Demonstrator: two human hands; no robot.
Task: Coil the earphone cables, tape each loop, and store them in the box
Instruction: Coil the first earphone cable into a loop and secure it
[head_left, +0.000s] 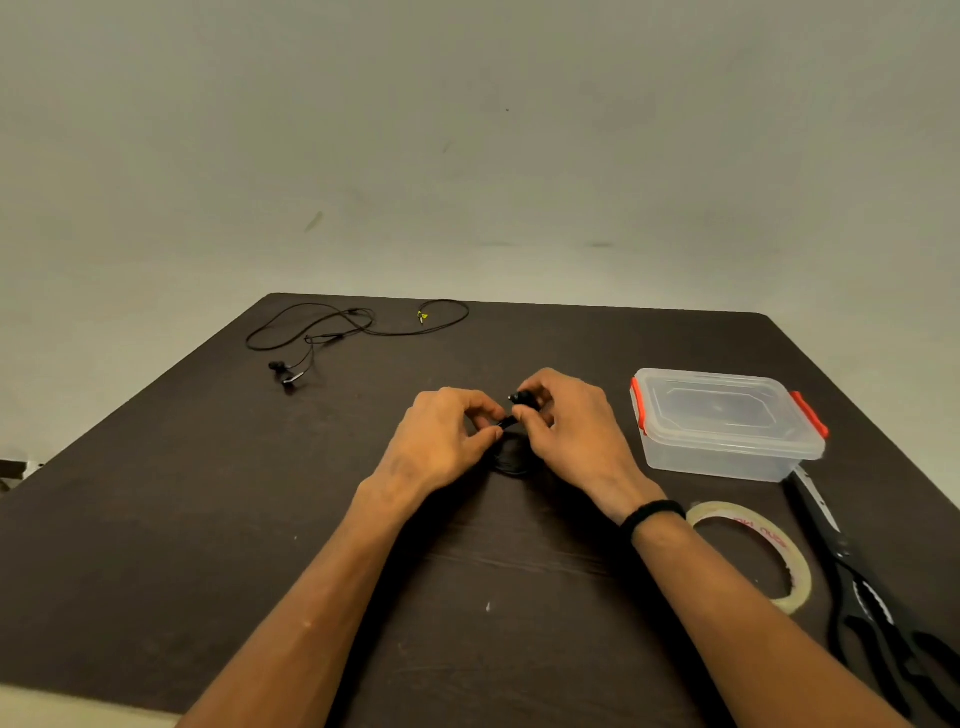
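Observation:
My left hand (441, 441) and my right hand (566, 426) meet at the middle of the dark table, both pinching a coiled black earphone cable (511, 460). Its earbuds (523, 399) stick up between my right thumb and fingers. The coil hangs below my fingertips, partly hidden by them. A second black earphone (343, 327) lies uncoiled at the far left, its plug marked yellow. A clear plastic box (727, 431) with orange clips and its lid on stands to the right of my hands. A roll of clear tape (779, 551) lies flat by my right wrist.
Black scissors (862, 582) lie along the table's right edge, right of the tape roll and touching the box's front corner. The dark table (208, 493) ends at a pale wall behind. A black band circles my right wrist.

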